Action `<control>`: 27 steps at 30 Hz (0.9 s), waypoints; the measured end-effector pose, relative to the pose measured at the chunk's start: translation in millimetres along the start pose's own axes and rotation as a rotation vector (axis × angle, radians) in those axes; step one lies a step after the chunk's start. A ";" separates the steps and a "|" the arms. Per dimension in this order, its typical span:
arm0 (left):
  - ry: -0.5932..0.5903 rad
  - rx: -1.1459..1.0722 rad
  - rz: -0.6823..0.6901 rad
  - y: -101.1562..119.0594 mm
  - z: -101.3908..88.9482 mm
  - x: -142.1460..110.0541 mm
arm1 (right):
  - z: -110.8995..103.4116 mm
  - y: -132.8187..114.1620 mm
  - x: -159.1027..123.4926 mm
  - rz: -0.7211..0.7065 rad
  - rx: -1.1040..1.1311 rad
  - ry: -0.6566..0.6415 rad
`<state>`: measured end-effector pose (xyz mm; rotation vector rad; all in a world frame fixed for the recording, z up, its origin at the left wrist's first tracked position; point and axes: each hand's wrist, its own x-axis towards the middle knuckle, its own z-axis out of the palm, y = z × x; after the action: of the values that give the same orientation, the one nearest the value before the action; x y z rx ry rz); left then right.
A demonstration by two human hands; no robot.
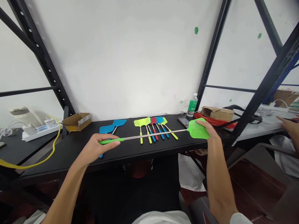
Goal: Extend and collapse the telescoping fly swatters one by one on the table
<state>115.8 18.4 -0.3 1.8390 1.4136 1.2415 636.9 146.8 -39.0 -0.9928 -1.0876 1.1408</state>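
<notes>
Stretched out level above the black table is a green fly swatter [198,128] with a long metal rod. My left hand [99,146] is closed round its green handle. At the other end, my right hand [209,130] grips the edge of the perforated head, some fingers hidden behind it. Beyond the rod lies a row of several shorter swatters, among them a yellow-green one [141,132], a red one [153,120] and a blue one [159,119]. Behind my left hand rest two blue swatters, one with its blue head [119,123] farther back.
On the black table [77,146] stand an open cardboard box [77,122] and a green-labelled bottle [192,105], near a phone [182,121]. A brown carton [217,113] sits on red material at right. A yellow cable [54,140] and power strip [42,132] are left. Another person's hand [289,126] shows far right.
</notes>
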 end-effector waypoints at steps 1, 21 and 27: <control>0.014 -0.024 0.008 -1.3 -0.7 0.2 | 1.2 0.1 0.1 -0.004 -0.005 -0.005; -0.038 0.162 0.088 13.9 29.3 3.0 | 71.0 2.0 -2.1 0.016 -0.012 -0.180; -0.043 0.176 0.090 10.6 33.0 3.3 | 83.4 0.1 -5.4 0.002 0.007 -0.236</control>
<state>150.1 22.4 -5.5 2.0552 1.4710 1.1439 554.8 145.6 -23.5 -0.8686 -1.2683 1.2864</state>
